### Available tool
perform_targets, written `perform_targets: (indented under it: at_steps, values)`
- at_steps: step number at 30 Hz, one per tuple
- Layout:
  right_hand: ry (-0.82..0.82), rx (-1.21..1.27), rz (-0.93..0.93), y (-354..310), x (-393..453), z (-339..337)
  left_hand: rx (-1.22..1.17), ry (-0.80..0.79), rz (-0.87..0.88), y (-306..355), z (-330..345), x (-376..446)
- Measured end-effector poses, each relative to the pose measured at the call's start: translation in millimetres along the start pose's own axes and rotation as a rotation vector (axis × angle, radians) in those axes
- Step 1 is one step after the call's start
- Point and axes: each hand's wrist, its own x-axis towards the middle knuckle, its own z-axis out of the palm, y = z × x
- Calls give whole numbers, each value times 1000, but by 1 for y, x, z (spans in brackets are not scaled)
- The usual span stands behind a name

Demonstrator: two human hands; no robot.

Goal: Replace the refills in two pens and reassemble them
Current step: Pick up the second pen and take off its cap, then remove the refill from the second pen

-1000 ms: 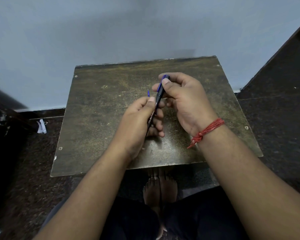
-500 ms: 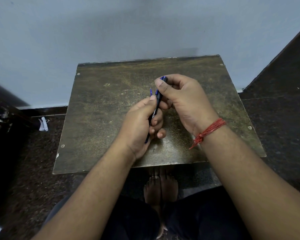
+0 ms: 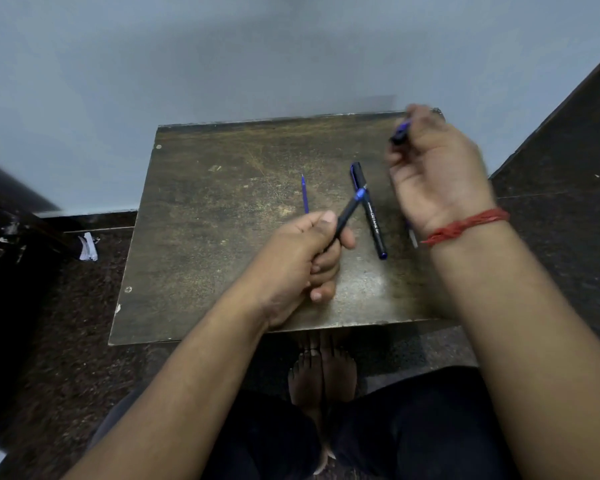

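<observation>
My left hand [image 3: 302, 261] grips a black pen [image 3: 346, 216] with a blue collar, its uncapped end pointing up and to the right. Raised near the table's far right corner, my right hand [image 3: 433, 174] pinches that pen's black and blue cap [image 3: 399, 134]; it is blurred. A second, capped black pen [image 3: 369, 211] lies flat on the worn table [image 3: 222, 244] between my hands. One blue refill [image 3: 305, 195] lies to the left of it, partly hidden by my left hand. Another thin refill [image 3: 412, 235] shows just under my right wrist.
The small table stands against a pale wall [image 3: 257, 57]. A crumpled white scrap [image 3: 88, 247] lies on the dark floor at the left. My bare feet [image 3: 321, 372] rest below the table's front edge. A dark slab [image 3: 568, 168] borders the right side.
My right hand has pulled the cap off the pen and swung up and to the right. That uncovered the second pen lying on the table. My left hand still holds the pen body.
</observation>
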Motion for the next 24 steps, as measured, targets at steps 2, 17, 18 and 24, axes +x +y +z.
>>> perform_targets:
  at_steps: [2,17,18,24]
  values:
    - [44,-191,-162,-8,4,-16,-28,-3,-14,-2,3,-2]
    - [-214,-1690,-466,39,-31,10,-222,248,124,8,-7,8]
    - [-218,-1741,-471,39,-32,12,-214,249,121,7,-7,7]
    - [-206,-1841,-472,42,-32,12,-174,305,130,10,-8,8]
